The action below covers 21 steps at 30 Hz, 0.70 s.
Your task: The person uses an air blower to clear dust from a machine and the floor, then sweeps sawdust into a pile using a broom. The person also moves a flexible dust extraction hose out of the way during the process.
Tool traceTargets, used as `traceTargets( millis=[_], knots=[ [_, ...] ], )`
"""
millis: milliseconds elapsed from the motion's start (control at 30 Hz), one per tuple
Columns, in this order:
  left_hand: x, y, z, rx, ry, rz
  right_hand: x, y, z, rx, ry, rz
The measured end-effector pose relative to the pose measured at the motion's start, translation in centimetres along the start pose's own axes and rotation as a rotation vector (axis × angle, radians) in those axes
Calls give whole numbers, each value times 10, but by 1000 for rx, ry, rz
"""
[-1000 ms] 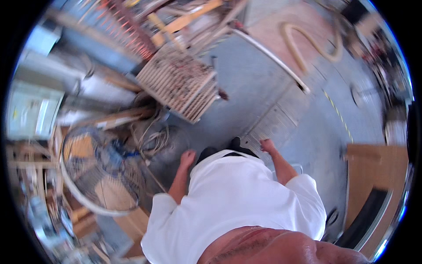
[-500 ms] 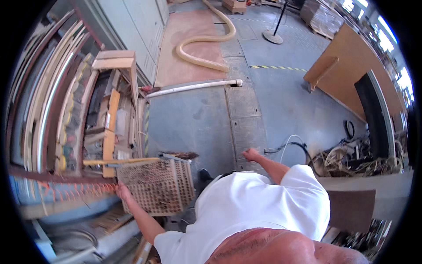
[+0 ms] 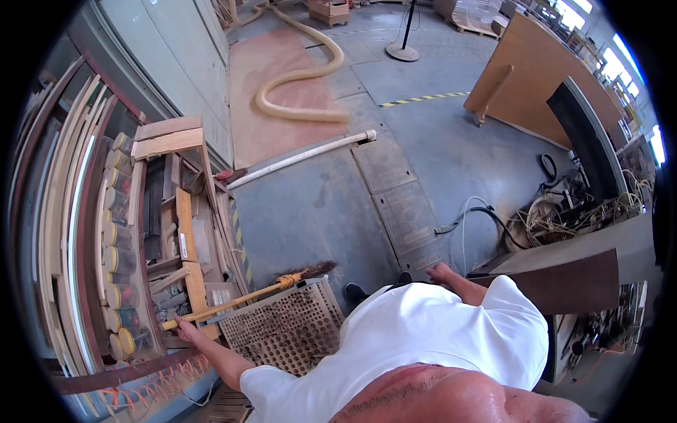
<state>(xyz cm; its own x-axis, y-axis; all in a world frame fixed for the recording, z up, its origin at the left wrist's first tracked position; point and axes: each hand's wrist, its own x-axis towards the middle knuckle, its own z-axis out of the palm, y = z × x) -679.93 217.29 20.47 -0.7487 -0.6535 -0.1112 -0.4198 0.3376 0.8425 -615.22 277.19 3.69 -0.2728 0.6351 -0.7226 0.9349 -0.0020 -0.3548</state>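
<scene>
My left hand [image 3: 186,330] is closed around the yellow handle of a broom [image 3: 233,303], close to the handle's end. The broom slants away to the right, its dark brown bristles [image 3: 316,270] pointing toward the middle of the floor. Under and beside it stands a pale board full of round holes [image 3: 282,328], dark with dirt in places. My right hand [image 3: 441,274] hangs low at my right side, its fingers loosely apart and nothing in them. Cables [image 3: 479,211] on the floor lie just beyond it.
At left, a rack [image 3: 187,247] holds wood pieces and yellow-lidded jars [image 3: 121,261]. A white pipe [image 3: 303,161] and a ribbed hose [image 3: 303,113] lie on the floor ahead. A brown panel [image 3: 539,84] stands at right, near a workbench with tangled wires [image 3: 557,218].
My left hand now grips the broom's handle; before, it was lower, beside the perforated board's edge. The broom has lifted and tilted. My view has turned, and my right hand sits lower and farther right.
</scene>
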Motion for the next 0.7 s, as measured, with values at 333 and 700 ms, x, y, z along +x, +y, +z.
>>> traceTargets(
  millis=[333,700],
  knots=[
    [-85,39,135,-212,-334,186,-12,-78,-9,223,-124,-29],
    [-435,195,249,-427,-1122,716,-49,4,14,469,-11,-3]
  ],
)
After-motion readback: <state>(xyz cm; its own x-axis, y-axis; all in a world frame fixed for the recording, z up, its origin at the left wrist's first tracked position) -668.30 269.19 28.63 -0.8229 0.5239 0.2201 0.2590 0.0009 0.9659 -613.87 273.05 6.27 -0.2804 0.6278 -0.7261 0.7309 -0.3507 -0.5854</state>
